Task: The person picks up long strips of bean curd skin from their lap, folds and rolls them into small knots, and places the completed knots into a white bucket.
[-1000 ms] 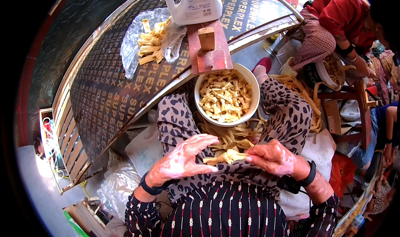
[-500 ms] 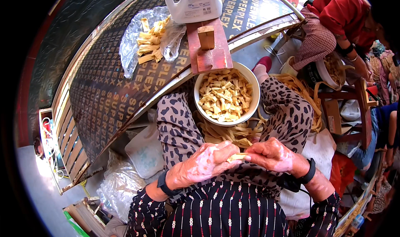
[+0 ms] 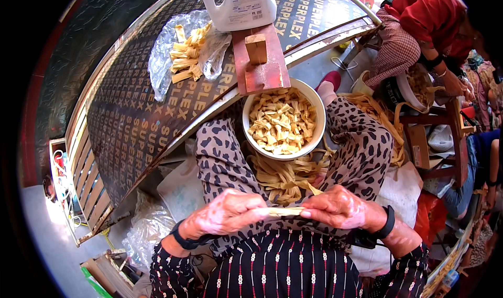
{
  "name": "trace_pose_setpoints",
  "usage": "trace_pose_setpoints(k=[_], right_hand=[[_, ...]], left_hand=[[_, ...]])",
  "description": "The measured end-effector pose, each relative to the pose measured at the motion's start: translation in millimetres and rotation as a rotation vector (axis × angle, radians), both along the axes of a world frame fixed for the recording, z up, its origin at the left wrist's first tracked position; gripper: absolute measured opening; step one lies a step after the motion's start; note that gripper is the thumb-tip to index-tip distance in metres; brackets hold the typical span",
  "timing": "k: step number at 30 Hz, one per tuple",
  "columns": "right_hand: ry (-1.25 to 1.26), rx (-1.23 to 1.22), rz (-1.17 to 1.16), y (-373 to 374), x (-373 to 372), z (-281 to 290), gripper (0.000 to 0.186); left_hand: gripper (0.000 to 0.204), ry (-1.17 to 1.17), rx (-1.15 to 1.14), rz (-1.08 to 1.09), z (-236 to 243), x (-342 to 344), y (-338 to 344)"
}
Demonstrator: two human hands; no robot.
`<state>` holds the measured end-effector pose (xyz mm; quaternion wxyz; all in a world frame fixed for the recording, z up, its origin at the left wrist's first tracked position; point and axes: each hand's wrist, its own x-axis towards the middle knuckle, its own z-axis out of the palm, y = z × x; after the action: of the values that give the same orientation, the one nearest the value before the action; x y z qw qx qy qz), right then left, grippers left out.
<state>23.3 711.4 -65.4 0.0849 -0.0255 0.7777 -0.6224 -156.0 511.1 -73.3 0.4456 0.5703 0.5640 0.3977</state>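
A pale yellow strip (image 3: 284, 212) is stretched between my two hands at lap level. My left hand (image 3: 230, 214) pinches one end and my right hand (image 3: 332, 209) pinches the other. Beyond them, a heap of long yellow strips (image 3: 280, 177) lies between my patterned trouser legs. Above the heap sits a round white bucket (image 3: 319, 120) full of small folded yellow knots (image 3: 280, 122).
A dark printed board (image 3: 120, 135) holds a plastic bag of yellow pieces (image 3: 191, 52), a red wooden plank with a block (image 3: 264, 78) and a white jug (image 3: 243, 4). At right, a person in red (image 3: 424, 15) bends over a bucket (image 3: 403, 91) beside a wooden chair (image 3: 453, 146).
My left hand was open, then closed in beside my right hand; now it has moved out leftward, with the strip stretched between both hands. Both hands sit slightly lower.
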Motion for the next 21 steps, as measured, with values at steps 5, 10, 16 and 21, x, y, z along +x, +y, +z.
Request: trace_pose_setpoints(k=[5,10,16,21], right_hand=[[0.112,0.131,-0.111,11,-41,-6,0.020],[0.093,0.246,-0.173,44,-85,-18,0.023],[0.067,0.265,-0.276,77,-129,-29,0.027],[-0.006,0.176,-0.288,97,-155,-42,0.028]], left_hand=[[0.020,0.045,-0.138,0.298,14,-34,11],[0.022,-0.053,-0.171,0.395,-5,-66,43],[0.019,-0.093,-0.043,0.481,-34,-106,85],[0.019,-0.142,-0.037,0.527,-48,-128,106]])
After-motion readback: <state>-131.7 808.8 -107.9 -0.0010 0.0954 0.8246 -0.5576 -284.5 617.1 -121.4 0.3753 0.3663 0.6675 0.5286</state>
